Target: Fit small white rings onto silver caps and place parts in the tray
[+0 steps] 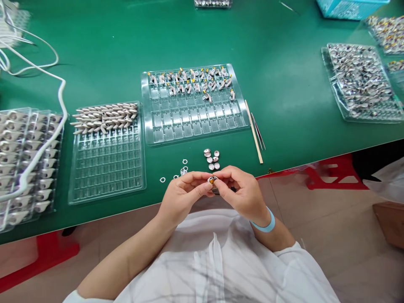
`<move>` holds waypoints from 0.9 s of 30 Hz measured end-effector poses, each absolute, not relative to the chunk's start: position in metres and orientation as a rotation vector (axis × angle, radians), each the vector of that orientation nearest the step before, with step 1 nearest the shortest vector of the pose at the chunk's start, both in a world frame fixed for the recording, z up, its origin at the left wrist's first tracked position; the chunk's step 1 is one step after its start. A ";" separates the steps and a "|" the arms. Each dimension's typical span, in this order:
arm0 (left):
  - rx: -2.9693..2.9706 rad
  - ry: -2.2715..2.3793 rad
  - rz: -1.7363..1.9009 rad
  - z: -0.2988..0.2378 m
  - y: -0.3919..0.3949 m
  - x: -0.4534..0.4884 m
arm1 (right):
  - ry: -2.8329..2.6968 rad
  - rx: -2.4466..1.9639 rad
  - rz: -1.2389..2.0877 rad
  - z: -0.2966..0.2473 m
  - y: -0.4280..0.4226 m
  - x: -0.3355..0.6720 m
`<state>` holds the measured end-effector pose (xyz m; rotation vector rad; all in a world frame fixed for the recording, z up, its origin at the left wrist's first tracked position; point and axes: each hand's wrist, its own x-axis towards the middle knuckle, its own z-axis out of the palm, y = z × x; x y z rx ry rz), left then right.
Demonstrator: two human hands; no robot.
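Observation:
My left hand (184, 194) and my right hand (240, 191) meet at the near edge of the green table (104, 46). Both pinch one small round part (212, 180) with an orange spot between their fingertips. Just beyond the fingers lie several small round silver caps (212, 159) and a few tiny white rings (183, 168). A light blue band circles my right wrist.
A clear tray (192, 103) partly filled with small grey parts lies ahead. Left of it sits a tray (107, 151) with pointed grey pieces, and another filled tray (28, 164) under a white cable. A wooden stick (254, 132) and tweezers lie right. More trays (362, 82) stand far right.

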<state>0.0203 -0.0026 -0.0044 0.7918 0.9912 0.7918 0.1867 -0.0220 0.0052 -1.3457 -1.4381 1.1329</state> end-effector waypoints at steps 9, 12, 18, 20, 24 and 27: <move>0.669 0.976 0.775 0.000 0.002 0.020 | -1.516 -1.320 1.111 0.004 -0.023 0.188; 0.627 0.985 0.777 0.003 0.003 0.021 | -1.541 -1.315 1.058 0.006 -0.024 0.188; 0.585 0.967 0.762 0.003 0.003 0.021 | -1.566 -1.300 0.946 0.007 -0.025 0.187; 0.580 0.958 0.760 0.003 0.003 0.021 | -1.569 -1.289 0.919 0.006 -0.025 0.187; 0.586 0.960 0.752 0.004 0.002 0.021 | -1.576 -1.279 0.886 0.004 -0.027 0.186; 0.585 0.967 0.742 0.006 0.001 0.021 | -1.577 -1.264 0.872 0.004 -0.027 0.186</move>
